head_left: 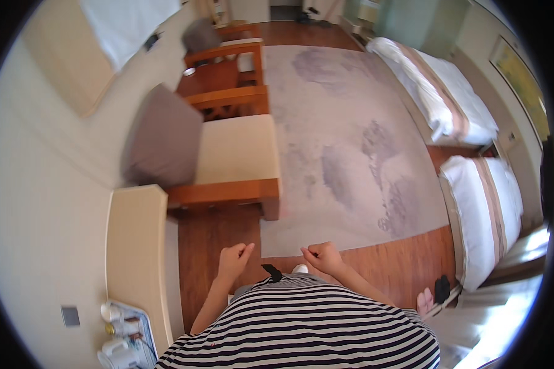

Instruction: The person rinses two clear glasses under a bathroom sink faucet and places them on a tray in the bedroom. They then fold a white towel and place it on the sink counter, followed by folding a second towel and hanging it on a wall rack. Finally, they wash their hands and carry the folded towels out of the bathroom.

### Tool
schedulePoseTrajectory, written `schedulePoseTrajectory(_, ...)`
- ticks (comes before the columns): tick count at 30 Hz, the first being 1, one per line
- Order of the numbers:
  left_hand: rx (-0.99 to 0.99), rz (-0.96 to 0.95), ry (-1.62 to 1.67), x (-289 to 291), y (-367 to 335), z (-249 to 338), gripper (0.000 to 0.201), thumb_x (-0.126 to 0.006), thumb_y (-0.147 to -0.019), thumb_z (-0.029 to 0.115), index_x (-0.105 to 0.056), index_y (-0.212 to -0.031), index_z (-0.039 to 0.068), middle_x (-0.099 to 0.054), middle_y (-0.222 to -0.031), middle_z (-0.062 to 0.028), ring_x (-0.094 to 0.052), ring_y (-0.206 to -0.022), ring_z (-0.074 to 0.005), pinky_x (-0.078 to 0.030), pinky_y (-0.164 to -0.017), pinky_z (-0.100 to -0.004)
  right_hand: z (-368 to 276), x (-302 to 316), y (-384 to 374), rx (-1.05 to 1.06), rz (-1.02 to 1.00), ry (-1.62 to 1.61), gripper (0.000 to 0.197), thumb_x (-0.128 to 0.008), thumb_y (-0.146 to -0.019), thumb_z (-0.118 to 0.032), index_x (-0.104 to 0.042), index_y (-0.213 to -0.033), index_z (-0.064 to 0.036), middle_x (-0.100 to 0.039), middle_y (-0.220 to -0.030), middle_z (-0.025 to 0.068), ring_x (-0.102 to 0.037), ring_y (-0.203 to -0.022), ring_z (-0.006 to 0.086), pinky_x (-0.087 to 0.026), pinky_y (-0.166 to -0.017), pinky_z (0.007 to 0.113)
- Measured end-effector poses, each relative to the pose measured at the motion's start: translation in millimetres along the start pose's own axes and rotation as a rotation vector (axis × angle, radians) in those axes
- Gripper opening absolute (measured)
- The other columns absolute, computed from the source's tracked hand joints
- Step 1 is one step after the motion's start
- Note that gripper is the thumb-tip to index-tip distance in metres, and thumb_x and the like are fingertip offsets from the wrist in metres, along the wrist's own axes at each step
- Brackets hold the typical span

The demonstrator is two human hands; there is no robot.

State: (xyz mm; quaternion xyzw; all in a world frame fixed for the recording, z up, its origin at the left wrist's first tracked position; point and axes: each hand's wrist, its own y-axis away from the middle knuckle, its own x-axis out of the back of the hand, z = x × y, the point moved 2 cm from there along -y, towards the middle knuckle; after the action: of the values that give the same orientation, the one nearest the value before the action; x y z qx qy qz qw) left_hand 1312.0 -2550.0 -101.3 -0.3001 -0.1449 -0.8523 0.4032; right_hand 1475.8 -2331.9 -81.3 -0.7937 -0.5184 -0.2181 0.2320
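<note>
My left hand (232, 261) is held out in front of my waist, over the wooden floor, with its fingers curled closed and nothing showing in them. Opposite it, my right hand (325, 257) is also curled closed, its thumb side turned toward the left one, and no object shows in it. A gap separates the two hands. Between them, lower down, a dark tie end (272, 272) lies at my waist by the striped shirt (301, 317). The tip of a white shoe (300, 269) shows below. Neither hand touches any furniture.
Ahead lies a grey patterned carpet (326, 141). On the left stand a cushioned wooden armchair (237, 147), a small wooden table (212, 78) and a light wooden counter (135, 246) with a tray of cups and a kettle (118, 355). Two beds (483, 203) line the right; slippers (426, 301) lie nearby.
</note>
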Motion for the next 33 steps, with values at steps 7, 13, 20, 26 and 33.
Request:
schedulePoseTrajectory(7,0.024,-0.305,-0.443,-90.7,-102.3,-27.2,0.041,-0.051,-0.089,0.038,-0.065,-0.072,0.002,-0.063,-0.076,-0.0210,-0.061,-0.076,-0.0404,-0.048,-0.068,-0.0488,107.2,129.3,13.2,-0.451,0.283,-0.068,0.044,-0.062,-0.087,-0.021,-0.044,-0.054,0.0009,-0.028,-0.047,0.0067,-0.025,-0.044,0.0116,-0.023,-0.040,0.033)
schedulePoseTrajectory(13,0.134,-0.551,-0.381,-152.8,-228.2,3.6,0.034,-0.053,-0.087,0.031,-0.066,-0.079,0.001,-0.064,-0.084,-0.0218,-0.061,-0.083,-0.0400,-0.047,-0.075,-0.0471,170.9,195.4,-88.1,-0.470,0.313,-0.165,0.042,-0.063,-0.088,-0.021,-0.045,-0.057,0.0015,-0.027,-0.049,0.0014,-0.025,-0.049,0.0073,-0.022,-0.041,0.030)
schedulePoseTrajectory(20,-0.011,-0.671,-0.430,-283.5,-472.8,8.8,0.029,-0.054,-0.085,0.029,-0.067,-0.088,0.003,-0.064,-0.092,-0.0207,-0.061,-0.088,-0.0376,-0.047,-0.079,-0.0461,371.0,280.8,-196.1,-0.793,0.396,-0.274,0.028,-0.061,-0.087,-0.022,-0.059,-0.068,-0.0012,-0.056,-0.053,0.0040,-0.051,-0.045,0.0105,-0.040,-0.043,0.026)
schedulePoseTrajectory(26,-0.338,-0.674,-0.162,-382.1,-663.9,179.7,0.026,-0.054,-0.086,0.027,-0.064,-0.095,0.005,-0.066,-0.086,-0.0169,-0.063,-0.078,-0.0343,-0.048,-0.070,-0.0438,641.7,274.6,-8.3,-1.284,-0.047,0.071,0.024,-0.060,-0.083,-0.021,-0.063,-0.068,-0.0022,-0.062,-0.061,0.0103,-0.058,-0.049,0.0198,-0.048,-0.047,0.036)
schedulePoseTrajectory(33,-0.063,-0.749,0.084,-492.0,-833.6,138.3,0.021,-0.056,-0.087,0.022,-0.064,-0.080,0.004,-0.063,-0.064,-0.0053,-0.057,-0.056,-0.0137,-0.045,-0.054,-0.0304,681.2,354.1,-159.3,-1.787,0.203,-0.525,0.026,-0.058,-0.084,-0.021,-0.064,-0.066,-0.0042,-0.063,-0.059,0.0090,-0.060,-0.050,0.0193,-0.049,-0.048,0.035)
